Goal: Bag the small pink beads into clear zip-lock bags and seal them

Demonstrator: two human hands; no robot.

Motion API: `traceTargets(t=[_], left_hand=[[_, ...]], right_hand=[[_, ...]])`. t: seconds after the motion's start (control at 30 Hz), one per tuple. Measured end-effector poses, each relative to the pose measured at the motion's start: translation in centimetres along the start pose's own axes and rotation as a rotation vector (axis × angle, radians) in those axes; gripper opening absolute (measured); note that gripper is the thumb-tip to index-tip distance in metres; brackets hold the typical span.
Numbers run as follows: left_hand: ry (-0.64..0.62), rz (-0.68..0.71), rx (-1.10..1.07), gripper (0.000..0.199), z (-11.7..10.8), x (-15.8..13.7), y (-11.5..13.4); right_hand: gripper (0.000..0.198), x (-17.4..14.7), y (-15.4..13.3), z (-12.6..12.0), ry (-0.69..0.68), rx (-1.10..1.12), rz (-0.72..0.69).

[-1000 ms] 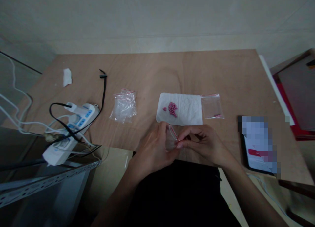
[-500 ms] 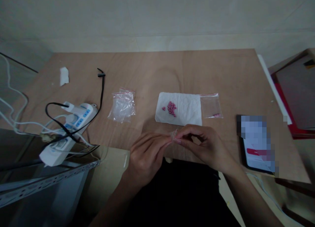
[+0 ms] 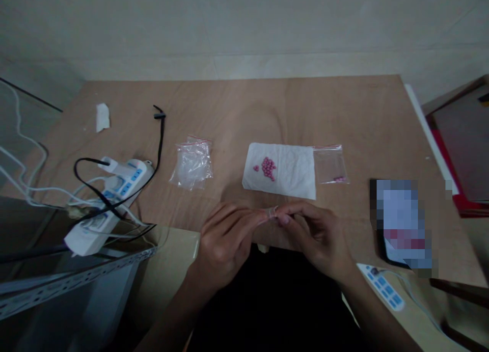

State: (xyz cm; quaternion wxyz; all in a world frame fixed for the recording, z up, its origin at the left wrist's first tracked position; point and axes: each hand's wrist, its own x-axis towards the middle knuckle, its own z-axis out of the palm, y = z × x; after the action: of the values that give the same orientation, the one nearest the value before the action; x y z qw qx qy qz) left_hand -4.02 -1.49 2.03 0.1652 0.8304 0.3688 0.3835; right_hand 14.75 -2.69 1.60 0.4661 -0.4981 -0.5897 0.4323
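Both hands meet at the table's front edge, pinching a small clear plastic bag (image 3: pixel 272 213) between their fingertips. My left hand (image 3: pixel 227 242) is closed on its left side, and my right hand (image 3: pixel 317 232) grips the right side with thumb and forefinger. Much of the bag is hidden by the fingers. Just beyond them lies a white tissue (image 3: pixel 294 171) bearing a cluster of small pink beads (image 3: pixel 268 167). Touching the tissue's right end is a flat clear zip bag (image 3: pixel 329 163) with a few pink beads in its lower corner.
A pile of clear zip bags (image 3: pixel 194 163) lies left of the tissue. Further left are a white power strip (image 3: pixel 128 189) with tangled cables and a scrap of white paper (image 3: pixel 102 117). A phone (image 3: pixel 401 219) lies at right; another power strip (image 3: pixel 384 288) sits below the table edge.
My fingers have shifted slightly on the plastic bag, and my right hand sits a little lower. The view has moved slightly, bringing the lower right power strip into sight.
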Motion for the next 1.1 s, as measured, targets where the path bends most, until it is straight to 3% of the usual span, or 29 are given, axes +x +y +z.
traceTargets(t=[0.13, 0.23, 0.33, 0.53, 0.67, 0.93, 1.1], left_hand=[[-0.025, 0.005, -0.028, 0.029, -0.5, 0.3, -0.3], [-0.029, 0.009, -0.070, 0.025, -0.6, 0.8, -0.2], [-0.011, -0.060, -0.150, 0.015, -0.5, 1.1, 0.2], [-0.090, -0.401, -0.360, 0.003, -0.6, 1.0, 0.3], [-0.179, -0.537, -0.476, 0.009, -0.7, 1.2, 0.1], [-0.291, -0.590, -0.620, 0.014, -0.7, 1.7, 0.2], [-0.380, -0.580, -0.479, 0.021, -0.9, 1.7, -0.2]], right_hand=[[0.012, 0.8, -0.2, -1.0, -0.014, -0.094, -0.077], [0.023, 1.4, -0.3, -1.7, -0.147, -0.163, -0.232], [0.022, 1.7, -0.6, -1.9, -0.202, -0.125, -0.315], [0.011, 1.3, -0.9, -1.2, -0.111, -0.041, -0.110], [0.005, 1.0, -0.5, -0.9, -0.100, 0.047, -0.012], [0.007, 1.3, -0.4, -1.6, -0.345, 0.121, 0.097], [0.019, 1.2, 0.0, -1.2, -0.367, 0.090, 0.169]])
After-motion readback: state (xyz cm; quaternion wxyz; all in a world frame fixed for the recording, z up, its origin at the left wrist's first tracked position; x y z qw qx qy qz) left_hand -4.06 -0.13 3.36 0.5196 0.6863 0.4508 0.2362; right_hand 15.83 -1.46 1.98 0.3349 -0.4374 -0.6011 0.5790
